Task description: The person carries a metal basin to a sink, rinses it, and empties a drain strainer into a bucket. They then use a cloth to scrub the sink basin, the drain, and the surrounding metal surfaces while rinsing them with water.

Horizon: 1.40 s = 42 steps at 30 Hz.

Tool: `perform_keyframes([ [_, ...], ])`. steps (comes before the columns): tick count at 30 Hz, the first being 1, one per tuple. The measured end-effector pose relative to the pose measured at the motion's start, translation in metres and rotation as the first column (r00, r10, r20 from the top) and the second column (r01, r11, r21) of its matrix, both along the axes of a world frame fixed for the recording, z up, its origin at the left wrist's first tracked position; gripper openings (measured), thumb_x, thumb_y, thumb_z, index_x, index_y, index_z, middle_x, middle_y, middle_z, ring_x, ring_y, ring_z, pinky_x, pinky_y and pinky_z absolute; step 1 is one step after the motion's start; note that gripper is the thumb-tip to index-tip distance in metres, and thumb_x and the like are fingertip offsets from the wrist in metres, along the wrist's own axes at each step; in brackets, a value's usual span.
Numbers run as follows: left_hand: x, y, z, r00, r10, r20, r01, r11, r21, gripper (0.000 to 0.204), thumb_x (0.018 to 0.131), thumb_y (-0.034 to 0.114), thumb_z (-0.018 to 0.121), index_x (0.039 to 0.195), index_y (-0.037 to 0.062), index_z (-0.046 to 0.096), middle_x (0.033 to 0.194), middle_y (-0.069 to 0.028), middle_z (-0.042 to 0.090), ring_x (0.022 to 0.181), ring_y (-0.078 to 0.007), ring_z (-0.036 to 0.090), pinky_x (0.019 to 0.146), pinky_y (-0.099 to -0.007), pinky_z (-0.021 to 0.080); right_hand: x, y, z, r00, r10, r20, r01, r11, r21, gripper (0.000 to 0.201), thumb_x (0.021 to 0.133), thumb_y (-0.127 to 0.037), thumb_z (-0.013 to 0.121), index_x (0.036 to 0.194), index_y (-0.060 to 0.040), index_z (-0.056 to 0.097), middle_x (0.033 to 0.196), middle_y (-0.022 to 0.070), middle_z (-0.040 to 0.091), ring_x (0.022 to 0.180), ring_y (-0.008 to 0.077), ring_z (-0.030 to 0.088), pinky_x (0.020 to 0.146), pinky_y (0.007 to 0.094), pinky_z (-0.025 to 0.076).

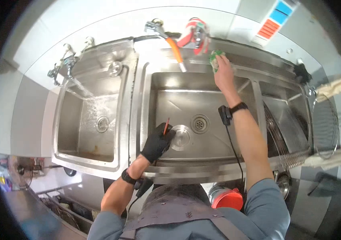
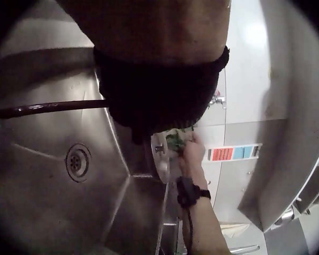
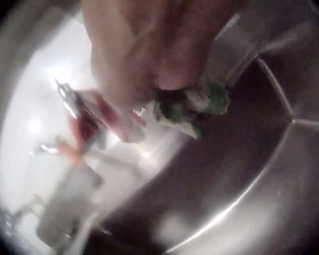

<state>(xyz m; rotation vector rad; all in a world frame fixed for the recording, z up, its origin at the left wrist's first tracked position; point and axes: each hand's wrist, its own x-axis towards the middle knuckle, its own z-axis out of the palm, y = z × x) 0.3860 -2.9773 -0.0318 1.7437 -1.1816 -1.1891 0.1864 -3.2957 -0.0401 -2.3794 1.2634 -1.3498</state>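
My left hand [image 1: 157,143], in a black glove, is over the near left part of the middle sink [image 1: 222,140]. A thin reddish-brown stick [image 2: 53,108] juts from its grip. Beside its fingers is a round metal sink strainer [image 1: 181,138] with a central knob, seen edge-on in the left wrist view; the gloved fingers hide how it is held. My bare right hand [image 1: 224,72] reaches to the back ledge and grips a crumpled green-and-white cloth-like piece [image 3: 175,114]. The middle sink's drain [image 1: 199,124] lies between the hands.
Water runs from a tap [image 1: 70,64] into the left sink [image 1: 88,154]. Another strainer [image 1: 115,69] sits on its back ledge. An orange hose [image 1: 174,49] hangs from the middle tap, near a red-and-white glove [image 1: 188,34]. Racks [image 1: 274,132] stand in the right sink; below is a red bucket [image 1: 227,199].
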Motion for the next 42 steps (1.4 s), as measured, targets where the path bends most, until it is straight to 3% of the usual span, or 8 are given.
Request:
perform_keyframes([
  [8, 0.055, 0.031, 0.037, 0.961, 0.188, -0.203, -0.203, 0.977, -0.057, 0.021, 0.098, 0.021, 0.066, 0.105, 0.0009, 0.066, 0.074, -0.0015, 0.06, 0.069, -0.0096, 0.055, 0.065, -0.0295, 0.048, 0.121, 0.079, -0.056, 0.926, 0.019, -0.376, 0.0, 0.999, 0.05, 0.043, 0.087, -0.002, 0.053, 0.128, -0.0032, 0.061, 0.127, 0.0177, 0.062, 0.117, 0.0358, 0.058, 0.097, 0.0432, 0.048],
  [10, 0.069, 0.032, 0.035, 0.93, 0.239, -0.279, -0.292, 0.942, -0.166, 0.02, 0.098, 0.02, 0.066, 0.102, 0.001, 0.066, 0.074, 0.0002, 0.059, 0.065, -0.0089, 0.053, 0.061, -0.0279, 0.046, 0.15, 0.101, -0.125, 0.918, 0.393, -0.046, -0.384, 0.913, 0.136, 0.046, 0.086, 0.0, 0.053, 0.131, -0.0034, 0.061, 0.126, 0.0197, 0.064, 0.114, 0.0338, 0.061, 0.097, 0.0416, 0.049],
  [18, 0.139, 0.067, 0.06, 0.769, 0.405, -0.495, -0.507, 0.858, -0.085, 0.01, 0.098, 0.017, 0.065, 0.101, 0.007, 0.065, 0.069, 0.0042, 0.054, 0.054, -0.0035, 0.047, 0.049, -0.0212, 0.037, 0.252, 0.083, -0.003, 0.857, 0.213, 0.469, -0.355, 0.905, 0.236, 0.052, 0.085, 0.009, 0.048, 0.137, 0.0033, 0.052, 0.137, 0.0228, 0.055, 0.13, 0.0378, 0.051, 0.111, 0.0425, 0.04],
  [21, 0.157, 0.08, 0.055, 0.665, 0.489, -0.564, -0.559, 0.827, 0.059, 0.008, 0.098, 0.015, 0.065, 0.1, 0.0079, 0.065, 0.066, 0.0046, 0.054, 0.049, -0.0035, 0.045, 0.044, -0.0214, 0.034, 0.307, 0.058, -0.045, 0.992, 0.062, 0.108, -0.065, 0.998, 0.021, 0.032, 0.097, -0.011, 0.052, 0.128, 0.0002, 0.052, 0.126, 0.0144, 0.058, 0.108, 0.0274, 0.06, 0.09, 0.0407, 0.052],
  [23, 0.165, 0.086, 0.052, 0.691, 0.488, -0.533, -0.558, 0.829, 0.034, 0.008, 0.097, 0.016, 0.066, 0.099, 0.0077, 0.065, 0.067, 0.0045, 0.054, 0.049, -0.0035, 0.045, 0.044, -0.0212, 0.034, 0.319, 0.07, -0.057, 0.929, 0.237, -0.284, -0.248, 0.969, 0.0, 0.049, 0.081, 0.0, 0.057, 0.13, 0.0017, 0.055, 0.13, 0.0208, 0.055, 0.128, 0.0367, 0.047, 0.108, 0.0486, 0.04],
  [26, 0.179, 0.096, 0.05, 0.697, 0.485, -0.529, -0.56, 0.828, 0.022, 0.009, 0.098, 0.015, 0.065, 0.098, 0.0069, 0.064, 0.068, 0.005, 0.054, 0.051, -0.0028, 0.045, 0.046, -0.0204, 0.034, 0.324, 0.073, -0.039, 0.798, 0.581, -0.163, -0.557, 0.813, 0.168, 0.044, 0.078, 0.008, 0.055, 0.12, 0.0015, 0.064, 0.123, 0.0199, 0.063, 0.117, 0.0379, 0.058, 0.102, 0.0424, 0.047],
  [33, 0.198, 0.101, 0.047, 0.726, 0.468, -0.504, -0.557, 0.83, -0.03, 0.009, 0.098, 0.015, 0.065, 0.099, 0.0057, 0.065, 0.073, 0.0053, 0.055, 0.058, -0.0017, 0.046, 0.05, -0.0204, 0.035, 0.352, 0.044, -0.036, 0.825, 0.44, -0.354, -0.456, 0.889, 0.042, 0.043, 0.082, 0.002, 0.054, 0.124, -0.0013, 0.061, 0.13, 0.0193, 0.061, 0.119, 0.0389, 0.058, 0.101, 0.0443, 0.049],
  [42, 0.221, 0.118, 0.056, 0.734, 0.512, -0.447, -0.604, 0.792, -0.085, 0.016, 0.094, 0.02, 0.068, 0.103, 0.0068, 0.065, 0.07, 0.0038, 0.054, 0.051, -0.0061, 0.047, 0.046, -0.0221, 0.037, 0.296, 0.203, -0.017, 0.681, 0.63, -0.373, -0.588, 0.774, 0.235, 0.053, 0.073, 0.005, 0.059, 0.125, -0.0033, 0.066, 0.135, 0.0145, 0.062, 0.127, 0.0316, 0.057, 0.107, 0.0396, 0.049],
])
